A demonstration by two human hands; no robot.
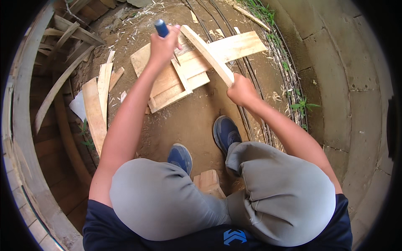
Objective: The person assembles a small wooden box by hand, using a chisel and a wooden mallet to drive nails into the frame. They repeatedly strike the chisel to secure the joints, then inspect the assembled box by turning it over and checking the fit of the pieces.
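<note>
My left hand (164, 47) is closed around a blue-handled tool (161, 28) with a silver end cap. Below the fist a narrow metal blade points down; its exact kind cannot be made out. In my right hand (243, 91) is the near end of a long, pale wooden strip (207, 54). The strip slants up to the left, and its far end comes close to my left fingers. Beneath both hands lies a low wooden work block (167, 85) of joined planks, on the ground. A flat board (240, 45) rests across it and reaches out to the right.
Loose planks (95, 108) lean on the left beside a wooden frame (25, 104). Dark cables or rods (247, 71) run along the ground on the right, near a concrete wall (331, 83). Wood shavings litter the dirt. A wooden block (207, 180) lies under my knees.
</note>
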